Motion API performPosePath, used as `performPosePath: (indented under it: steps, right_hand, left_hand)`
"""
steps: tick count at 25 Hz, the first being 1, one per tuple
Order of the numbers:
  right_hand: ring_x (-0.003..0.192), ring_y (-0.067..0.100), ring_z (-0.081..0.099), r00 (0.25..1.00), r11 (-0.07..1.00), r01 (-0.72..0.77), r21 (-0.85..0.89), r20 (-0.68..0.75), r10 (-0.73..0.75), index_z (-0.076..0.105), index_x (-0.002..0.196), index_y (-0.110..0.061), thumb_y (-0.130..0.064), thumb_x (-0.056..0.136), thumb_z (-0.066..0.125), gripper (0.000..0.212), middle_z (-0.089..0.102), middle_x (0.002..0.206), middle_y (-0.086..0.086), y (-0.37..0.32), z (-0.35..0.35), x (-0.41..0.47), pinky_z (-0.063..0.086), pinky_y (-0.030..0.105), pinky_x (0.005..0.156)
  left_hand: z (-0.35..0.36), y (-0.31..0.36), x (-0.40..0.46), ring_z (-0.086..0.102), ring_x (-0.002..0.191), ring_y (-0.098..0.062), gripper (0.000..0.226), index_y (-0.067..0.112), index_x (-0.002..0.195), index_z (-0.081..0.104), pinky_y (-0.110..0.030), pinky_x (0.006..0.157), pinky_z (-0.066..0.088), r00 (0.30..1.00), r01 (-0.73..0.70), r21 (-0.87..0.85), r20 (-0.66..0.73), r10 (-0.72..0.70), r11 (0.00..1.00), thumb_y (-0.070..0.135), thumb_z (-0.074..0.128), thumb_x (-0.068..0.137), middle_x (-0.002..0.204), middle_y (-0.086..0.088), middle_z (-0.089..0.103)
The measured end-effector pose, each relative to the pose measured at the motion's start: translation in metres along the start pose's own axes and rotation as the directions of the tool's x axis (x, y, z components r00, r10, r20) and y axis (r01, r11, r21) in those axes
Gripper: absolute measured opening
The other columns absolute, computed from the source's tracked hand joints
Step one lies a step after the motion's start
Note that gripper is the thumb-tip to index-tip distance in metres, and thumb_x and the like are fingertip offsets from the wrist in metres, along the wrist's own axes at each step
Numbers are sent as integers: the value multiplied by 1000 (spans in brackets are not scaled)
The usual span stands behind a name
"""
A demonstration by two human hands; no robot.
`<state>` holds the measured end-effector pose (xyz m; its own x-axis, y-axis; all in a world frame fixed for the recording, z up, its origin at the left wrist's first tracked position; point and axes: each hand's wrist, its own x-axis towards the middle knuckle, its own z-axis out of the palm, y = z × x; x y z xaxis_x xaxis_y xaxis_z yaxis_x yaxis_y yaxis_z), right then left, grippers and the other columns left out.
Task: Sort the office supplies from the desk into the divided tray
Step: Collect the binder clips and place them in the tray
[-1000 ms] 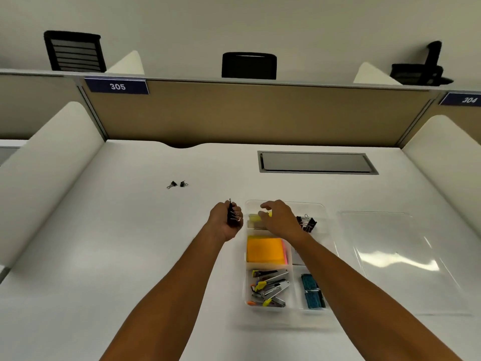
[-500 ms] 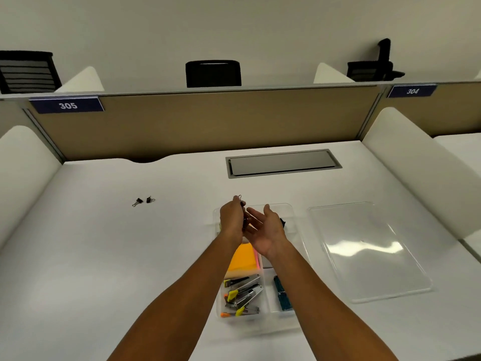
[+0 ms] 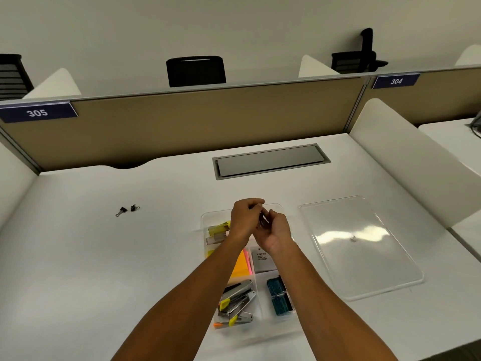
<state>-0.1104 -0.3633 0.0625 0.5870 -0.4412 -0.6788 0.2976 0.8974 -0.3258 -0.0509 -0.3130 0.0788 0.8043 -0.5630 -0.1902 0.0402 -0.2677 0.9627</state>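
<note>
Your left hand (image 3: 244, 220) and right hand (image 3: 276, 230) meet over the tray (image 3: 205, 217), fingers curled around something small and shiny, mostly hidden. Two clips (image 3: 127, 210) lie at ten o'clock on the desk (image 3: 91, 256).

Orange sticky notes (image 3: 240, 265), teal boxes (image 3: 279, 295), white desk (image 3: 104, 256).

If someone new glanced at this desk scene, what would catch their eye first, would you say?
First, the two hands meeting above the far end of the clear plastic divided tray: the left hand and right hand share a grip on small metal binder clips. Next, the bright orange sticky-note pad in the tray, and two small black binder clips lying alone on the white desk, far left.
</note>
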Motion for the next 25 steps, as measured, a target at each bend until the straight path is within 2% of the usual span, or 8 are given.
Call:
performPosePath:
  steps: [2,4,7,10,14,19,25]
  right_hand:
    - [94,31,61,998,999,30,-20,-55,-31,59,103,-3,-21,101,45,23,62,98,17,-6,-3,6,54,41,89]
    - [92,30,54,994,999,40,-35,-102,-44,55,105,-3,-24,100,47,23,56,93,15,-13,-5,11,50,42,97]
    - [103,32,53,984,994,56,-90,-162,-70,52,118,-3,-25,98,52,29,54,111,17,-20,-8,15,44,48,106]
    - [125,39,48,978,989,72,-130,-184,-96,42,140,-2,-21,98,53,47,46,137,20,-26,-7,12,36,52,112]
    - [133,39,42,971,978,111,-175,-190,-144,35,146,-2,-17,98,54,53,36,148,22,-26,0,3,38,51,111]
    - [129,37,46,974,952,125,-279,-148,-172,43,142,-8,-17,99,54,46,41,147,17,-14,13,-10,44,46,108]
    - [115,35,60,996,925,89,-370,39,-81,51,134,-6,-19,100,50,36,59,132,15,23,38,-18,51,44,97]
  left_hand:
    - [-4,-1,4,61,107,-13,23,16,111,70,-26,91,47,997,73,-152,7,-73,986,18,55,95,116,2,68]
    - [-11,-6,7,62,111,-19,24,14,112,67,-34,98,48,983,182,-379,36,-182,907,27,53,97,116,-1,68]
    - [-29,-19,11,65,107,-24,30,13,110,64,-39,97,50,958,258,-558,40,-285,789,35,49,99,111,-5,70]
    - [-50,-30,11,66,105,-25,29,12,109,64,-40,96,51,946,267,-604,15,-324,751,34,48,99,110,-6,70]
    - [-77,-45,4,66,105,-28,28,5,118,60,-38,90,53,940,243,-650,-25,-340,720,23,53,98,114,-12,68]
    - [-104,-56,-8,65,105,-30,29,3,122,57,-39,92,53,915,227,-691,-89,-393,686,19,52,98,115,-14,66]
    - [-145,-65,-25,66,104,-29,23,5,116,60,-41,93,53,895,191,-666,-183,-406,721,17,54,97,110,-12,68]
